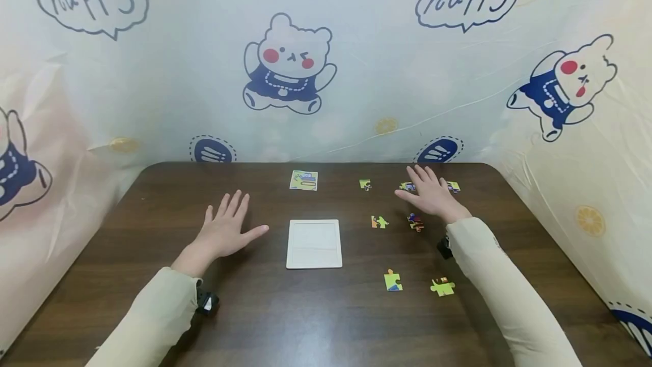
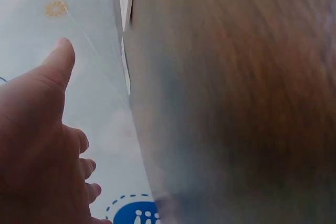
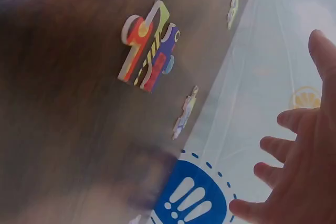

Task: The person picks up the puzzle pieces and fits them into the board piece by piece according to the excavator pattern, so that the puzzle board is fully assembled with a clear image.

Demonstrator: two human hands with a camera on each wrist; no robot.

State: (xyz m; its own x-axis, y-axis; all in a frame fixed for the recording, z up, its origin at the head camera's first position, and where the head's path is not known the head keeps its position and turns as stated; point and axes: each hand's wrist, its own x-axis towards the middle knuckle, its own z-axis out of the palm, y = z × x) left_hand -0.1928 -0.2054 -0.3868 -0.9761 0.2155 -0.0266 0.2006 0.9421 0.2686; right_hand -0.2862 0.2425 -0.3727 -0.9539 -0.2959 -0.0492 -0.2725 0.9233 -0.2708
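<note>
My left hand [image 1: 224, 233] is spread over the table to the left of a white square puzzle frame [image 1: 314, 244], touching nothing that I can see. Fingers spread, my right hand [image 1: 433, 192] hovers over the far right, partly covering a puzzle piece [image 1: 407, 186]; another piece [image 1: 453, 186] shows just beyond it. Below that hand lies a red, blue and yellow puzzle piece [image 3: 148, 48]. More loose pieces lie between the frame and the right arm: a green one [image 1: 365, 184], an orange-green one [image 1: 379, 222], a green-blue one [image 1: 393, 281] and a green one with red [image 1: 442, 286].
A small picture card [image 1: 304, 180] with a blue and yellow vehicle lies behind the frame. The brown wooden table [image 1: 326, 321] ends at a printed curtain [image 1: 356, 72] at the back and sides. Each wrist wears a dark strapped device [image 1: 207, 302].
</note>
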